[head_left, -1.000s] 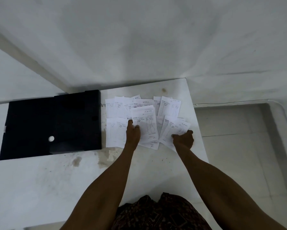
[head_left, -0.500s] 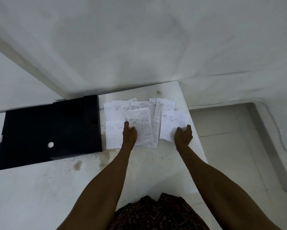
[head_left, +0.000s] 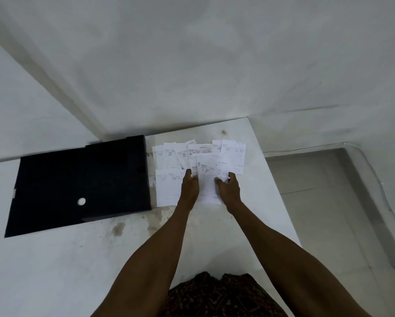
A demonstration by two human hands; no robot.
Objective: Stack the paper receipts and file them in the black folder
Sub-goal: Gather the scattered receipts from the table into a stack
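Note:
Several white paper receipts (head_left: 198,156) lie fanned and overlapping on the white table (head_left: 77,259). A small pile of receipts (head_left: 209,179) lies between my two hands. My left hand (head_left: 189,188) holds the pile's left edge. My right hand (head_left: 229,188) rests on the pile's right side, fingers curled over the top sheet. The black folder (head_left: 77,184) lies shut to the left of the papers, with a white round spot on its cover. It touches neither hand.
The table's right edge (head_left: 281,197) runs just right of the receipts, with a tiled floor (head_left: 324,202) below. A white wall (head_left: 192,65) stands behind the table. Stains mark the tabletop near the folder's front corner.
My right hand has slid a receipt from the right side leftward onto the pile by my left hand. The two hands are now close together. The view has shifted slightly.

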